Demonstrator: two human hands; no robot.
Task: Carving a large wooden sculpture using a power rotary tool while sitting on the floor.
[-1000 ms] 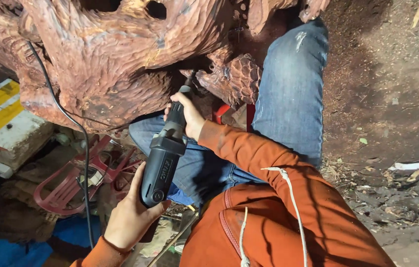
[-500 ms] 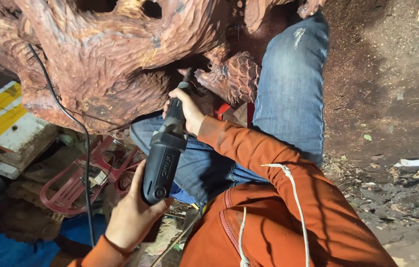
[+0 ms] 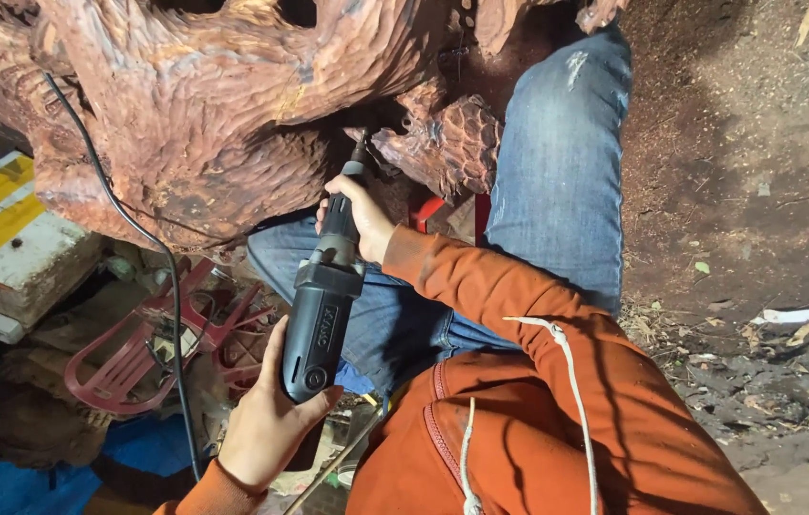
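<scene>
The left hand (image 3: 266, 429) cupped the butt end of a black power tool (image 3: 321, 315), fingers curled up around its rear. The right hand (image 3: 359, 217) was closed around the tool's narrow neck, close to the tip. Held between both hands, the tool slanted upward, and its tip pointed into a dark hollow under a large carved piece of reddish wood (image 3: 223, 95). Whether the tip touched the wood could not be told. A scaly carved lump (image 3: 447, 143) of the same wood sat just to the right of the tip. Orange sleeves (image 3: 481, 286) covered both arms, and blue jeans (image 3: 557, 172) lay beneath the tool. A black cable (image 3: 137, 229) ran down across the wood at left. Below it lay a red plastic chair (image 3: 137, 353), with a yellow and white block (image 3: 4, 229) further left. Dirt ground (image 3: 738, 172) spread to the right.
</scene>
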